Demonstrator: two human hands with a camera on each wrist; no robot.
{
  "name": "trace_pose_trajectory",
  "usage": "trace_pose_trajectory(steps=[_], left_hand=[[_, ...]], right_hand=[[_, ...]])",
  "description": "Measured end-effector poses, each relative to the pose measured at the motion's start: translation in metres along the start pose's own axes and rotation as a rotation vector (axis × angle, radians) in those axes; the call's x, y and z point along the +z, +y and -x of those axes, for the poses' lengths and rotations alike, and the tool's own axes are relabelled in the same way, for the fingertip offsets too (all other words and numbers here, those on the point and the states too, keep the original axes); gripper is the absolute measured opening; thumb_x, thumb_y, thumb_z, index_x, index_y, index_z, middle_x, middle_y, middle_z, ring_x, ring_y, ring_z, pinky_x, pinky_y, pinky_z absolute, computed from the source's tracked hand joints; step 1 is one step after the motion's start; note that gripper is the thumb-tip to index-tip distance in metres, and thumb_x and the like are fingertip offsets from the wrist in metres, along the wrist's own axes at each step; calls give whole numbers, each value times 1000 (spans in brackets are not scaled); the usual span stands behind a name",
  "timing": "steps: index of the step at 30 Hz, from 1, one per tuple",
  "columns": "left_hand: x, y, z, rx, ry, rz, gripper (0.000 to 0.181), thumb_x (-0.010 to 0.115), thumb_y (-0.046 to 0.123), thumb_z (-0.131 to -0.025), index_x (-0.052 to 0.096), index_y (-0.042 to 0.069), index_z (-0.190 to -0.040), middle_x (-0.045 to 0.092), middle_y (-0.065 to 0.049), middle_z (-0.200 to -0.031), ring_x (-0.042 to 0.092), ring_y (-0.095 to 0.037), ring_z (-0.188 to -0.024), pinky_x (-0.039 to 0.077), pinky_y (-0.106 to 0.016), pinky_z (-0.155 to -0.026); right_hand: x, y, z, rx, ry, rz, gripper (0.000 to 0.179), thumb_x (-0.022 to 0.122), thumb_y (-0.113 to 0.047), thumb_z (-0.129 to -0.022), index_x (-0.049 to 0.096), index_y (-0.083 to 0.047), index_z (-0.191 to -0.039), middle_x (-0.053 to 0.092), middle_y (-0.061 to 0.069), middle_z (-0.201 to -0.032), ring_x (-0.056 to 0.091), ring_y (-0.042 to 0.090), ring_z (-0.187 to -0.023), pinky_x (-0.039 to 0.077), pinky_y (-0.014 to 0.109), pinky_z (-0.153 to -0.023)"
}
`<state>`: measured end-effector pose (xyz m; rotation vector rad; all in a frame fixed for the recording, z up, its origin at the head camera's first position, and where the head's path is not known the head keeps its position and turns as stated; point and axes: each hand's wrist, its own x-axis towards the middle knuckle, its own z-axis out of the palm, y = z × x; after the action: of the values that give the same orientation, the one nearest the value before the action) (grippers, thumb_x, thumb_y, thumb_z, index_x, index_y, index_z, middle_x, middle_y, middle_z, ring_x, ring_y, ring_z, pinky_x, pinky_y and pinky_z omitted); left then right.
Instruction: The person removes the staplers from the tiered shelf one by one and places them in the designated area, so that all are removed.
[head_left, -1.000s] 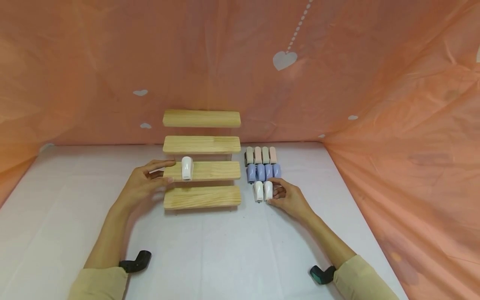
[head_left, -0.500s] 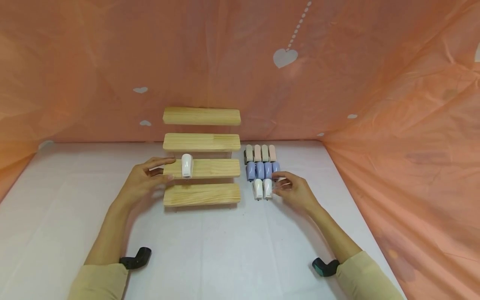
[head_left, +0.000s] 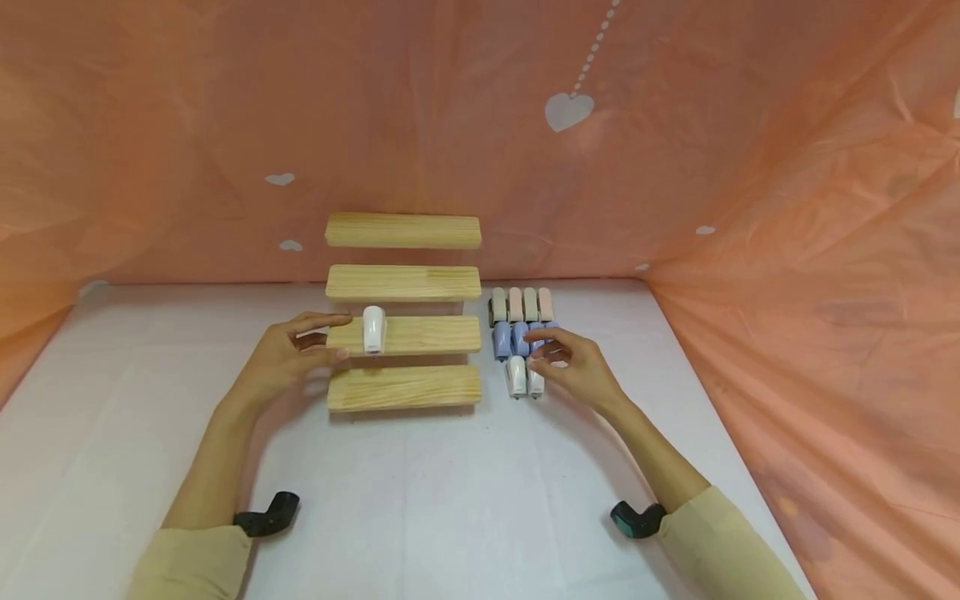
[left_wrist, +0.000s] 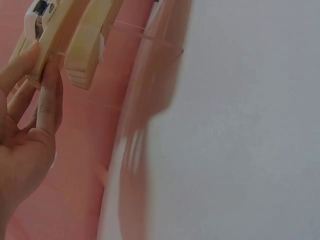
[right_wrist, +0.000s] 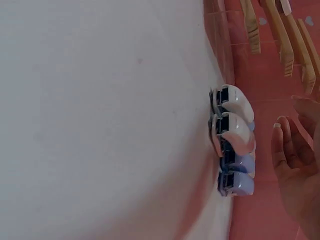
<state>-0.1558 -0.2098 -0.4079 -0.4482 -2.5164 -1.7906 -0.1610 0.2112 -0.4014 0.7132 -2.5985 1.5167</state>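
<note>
My left hand (head_left: 277, 362) grips the left end of a wooden display shelf's second-lowest board (head_left: 435, 335). In the left wrist view its thumb and fingers (left_wrist: 46, 102) lie on either side of that board. One white mini stapler (head_left: 373, 330) stands on the board near the hand. My right hand (head_left: 581, 367) hovers over the right side of the stapler group with loosely bent fingers, holding nothing; the right wrist view shows it apart from them. Below it stand two white mini staplers (head_left: 516, 377), the right one partly covered by the fingers.
Behind the white pair, a row of blue staplers (head_left: 502, 340) stands on the white tabletop (head_left: 450, 500). Farther back is a row of beige and pink staplers (head_left: 515, 305). The shelf's top board (head_left: 403, 230) is near the orange curtain (head_left: 420, 108) at the back.
My right hand has let go of the right white stapler, drawn off to the right, then come back left above it. The left hand keeps its hold on the shelf.
</note>
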Motion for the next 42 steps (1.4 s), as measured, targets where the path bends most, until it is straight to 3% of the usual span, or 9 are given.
trace_pose_trajectory(steps=[4, 11, 17, 26, 34, 42], left_hand=[[-1, 0, 0, 15, -3, -15, 48, 79, 13, -87, 64, 4, -132, 59, -10, -129, 51, -8, -121, 42, -13, -99], [0, -2, -1, 22, -2, -22, 48, 79, 13, -87, 64, 4, -131, 59, -9, -129, 50, -8, -122, 42, -15, -100], [2, -1, -5, 39, -19, -12, 47, 78, 11, -87, 64, 3, -131, 59, -10, -128, 50, -7, -121, 43, -13, -99], [1, 1, -4, -2, -22, -31, 48, 78, 16, -88, 63, 5, -132, 58, -6, -130, 51, -24, -125, 43, -13, -99], [1, -1, -4, 38, -16, -11, 46, 77, 11, -88, 63, 1, -131, 59, -10, -127, 51, -6, -121, 42, -12, -100], [-1, -2, -2, 42, -12, -8, 46, 77, 10, -88, 63, 0, -131, 59, -10, -128, 50, -6, -122, 42, -12, -100]], right_hand=[[4, 6, -12, -37, -28, -56, 37, 75, 2, -86, 66, 0, -122, 66, 22, -119, 66, 29, -94, 57, 29, -81], [14, -6, -28, -98, -64, -131, 38, 75, 1, -86, 66, -2, -123, 65, 21, -120, 66, 27, -94, 57, 33, -82], [25, -19, -38, -137, -98, -188, 43, 73, 8, -85, 62, 3, -127, 64, 21, -123, 63, 38, -98, 56, 35, -84], [41, -33, -52, -180, -144, -188, 45, 74, 3, -86, 61, 1, -129, 67, 18, -120, 65, 27, -100, 56, 34, -87], [55, -42, -61, -199, -170, -214, 45, 75, 2, -86, 60, 4, -129, 68, 18, -116, 66, 29, -100, 57, 35, -87], [72, -53, -70, -179, -194, -283, 48, 74, 3, -87, 57, 6, -132, 63, 22, -125, 64, 31, -108, 54, 33, -95]])
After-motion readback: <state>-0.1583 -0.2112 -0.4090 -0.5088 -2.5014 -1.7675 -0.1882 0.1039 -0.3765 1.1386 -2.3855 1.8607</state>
